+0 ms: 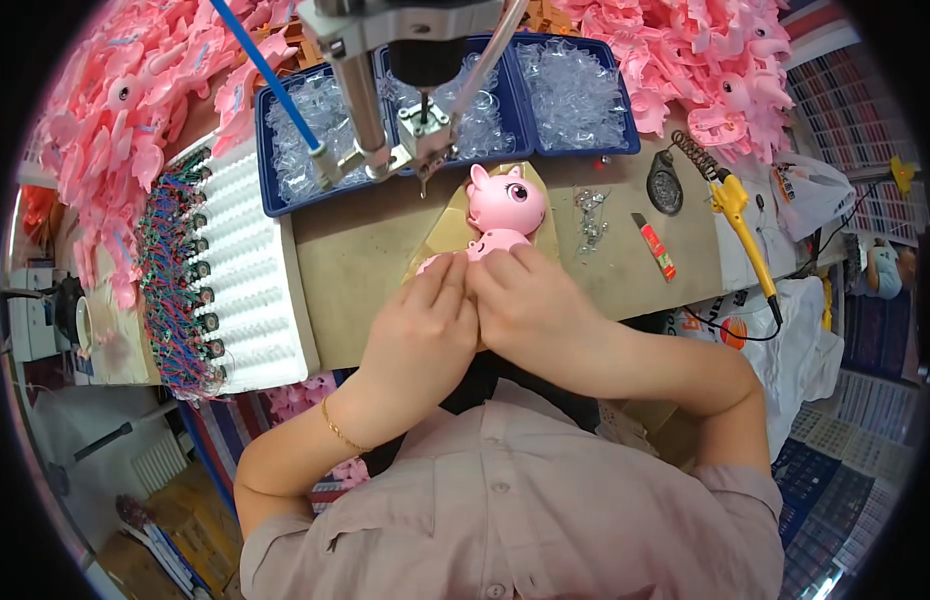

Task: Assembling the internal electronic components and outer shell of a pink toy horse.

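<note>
Brown workbench (355,290), pink toy (507,203) at the middle

Across the back, heaps of pink plastic parts (675,50) behind blue trays (585,149) of clear pieces. Lying on a tan pad (450,225), with its head just right of an overhead metal tool (422,125). Side by side at its lower body, left hand (425,315) and right hand (535,300), fingers curled and gripping. Off to the right, a red-handled knife (654,248), then a yellow soldering iron (740,222). At left, bundled wires (173,300) along a white foam tray (255,290).

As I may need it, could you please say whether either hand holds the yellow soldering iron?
No, the soldering iron sits in its spring holder; the left hand and right hand hold the pink toy.
</note>
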Demonstrator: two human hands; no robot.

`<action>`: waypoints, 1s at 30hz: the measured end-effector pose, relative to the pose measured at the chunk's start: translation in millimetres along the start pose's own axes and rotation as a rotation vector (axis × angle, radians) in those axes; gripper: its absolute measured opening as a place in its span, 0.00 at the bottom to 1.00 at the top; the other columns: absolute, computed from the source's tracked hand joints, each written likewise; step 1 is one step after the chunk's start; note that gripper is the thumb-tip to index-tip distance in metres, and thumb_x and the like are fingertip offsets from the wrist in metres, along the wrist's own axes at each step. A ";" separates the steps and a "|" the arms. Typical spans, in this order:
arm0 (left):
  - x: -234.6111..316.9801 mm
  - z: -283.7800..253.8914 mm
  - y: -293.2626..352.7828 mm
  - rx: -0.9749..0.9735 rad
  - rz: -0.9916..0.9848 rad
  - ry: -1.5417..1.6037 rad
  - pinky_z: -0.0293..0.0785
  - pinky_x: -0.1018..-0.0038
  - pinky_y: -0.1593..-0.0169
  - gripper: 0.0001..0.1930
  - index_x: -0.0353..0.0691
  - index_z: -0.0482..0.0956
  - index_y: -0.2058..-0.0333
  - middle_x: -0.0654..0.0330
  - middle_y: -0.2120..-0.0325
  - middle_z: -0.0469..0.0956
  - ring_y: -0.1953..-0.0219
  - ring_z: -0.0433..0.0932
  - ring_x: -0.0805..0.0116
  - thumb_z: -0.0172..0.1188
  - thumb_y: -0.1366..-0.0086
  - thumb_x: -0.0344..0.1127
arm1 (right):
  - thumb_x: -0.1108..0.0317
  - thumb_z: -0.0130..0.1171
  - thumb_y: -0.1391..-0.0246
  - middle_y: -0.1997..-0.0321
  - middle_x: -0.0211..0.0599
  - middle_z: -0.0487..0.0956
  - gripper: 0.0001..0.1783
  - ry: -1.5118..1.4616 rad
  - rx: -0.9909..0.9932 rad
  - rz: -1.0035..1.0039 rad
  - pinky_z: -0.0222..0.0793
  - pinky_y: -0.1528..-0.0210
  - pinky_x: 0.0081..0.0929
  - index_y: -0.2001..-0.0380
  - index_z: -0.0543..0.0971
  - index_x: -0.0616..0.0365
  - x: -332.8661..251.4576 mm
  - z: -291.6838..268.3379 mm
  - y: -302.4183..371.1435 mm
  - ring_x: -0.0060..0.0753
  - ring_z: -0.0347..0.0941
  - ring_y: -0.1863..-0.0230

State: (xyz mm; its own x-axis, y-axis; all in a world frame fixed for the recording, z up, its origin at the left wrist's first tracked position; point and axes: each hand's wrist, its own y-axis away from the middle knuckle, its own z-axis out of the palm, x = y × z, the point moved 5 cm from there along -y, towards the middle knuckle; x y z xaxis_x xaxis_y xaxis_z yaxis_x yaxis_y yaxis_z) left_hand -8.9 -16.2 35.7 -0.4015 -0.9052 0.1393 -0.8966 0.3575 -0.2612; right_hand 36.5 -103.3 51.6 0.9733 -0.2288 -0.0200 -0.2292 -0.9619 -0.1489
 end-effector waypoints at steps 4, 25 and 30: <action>-7.0 -7.0 -3.7 0.037 -0.093 0.122 0.73 0.69 0.55 0.24 0.29 0.74 0.55 0.49 0.53 0.75 0.50 0.74 0.56 0.61 0.53 0.31 | 0.70 0.58 0.55 0.66 0.42 0.76 0.11 -0.591 -0.094 0.288 0.68 0.58 0.32 0.67 0.80 0.62 68.8 10.2 7.9 0.41 0.73 0.61; -12.7 50.6 55.8 0.104 -0.845 2.571 0.70 0.68 0.44 0.39 0.42 0.57 0.39 0.58 0.46 0.67 0.44 0.69 0.66 0.68 0.45 0.42 | 0.70 0.57 0.44 0.66 0.28 0.75 0.12 -1.600 0.419 0.834 0.65 0.63 0.11 0.57 0.77 0.63 92.2 -13.1 29.9 0.16 0.71 0.66; -7.2 40.2 41.6 0.109 -0.753 2.352 0.65 0.65 0.39 0.44 0.42 0.53 0.38 0.59 0.44 0.65 0.41 0.66 0.64 0.71 0.48 0.43 | 0.80 0.60 0.50 0.65 0.30 0.75 0.13 -1.456 0.328 0.718 0.65 0.62 0.15 0.59 0.77 0.64 18.6 -0.1 22.6 0.17 0.70 0.65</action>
State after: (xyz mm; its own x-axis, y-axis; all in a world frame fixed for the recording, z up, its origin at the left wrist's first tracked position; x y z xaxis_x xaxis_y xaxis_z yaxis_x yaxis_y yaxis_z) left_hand -35.8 -4.0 -14.6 0.3010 0.8069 0.5082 -0.9426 0.1707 0.2871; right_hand 49.5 -129.3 48.0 -0.0825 -0.0792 -0.9934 -0.7801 -0.6152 0.1138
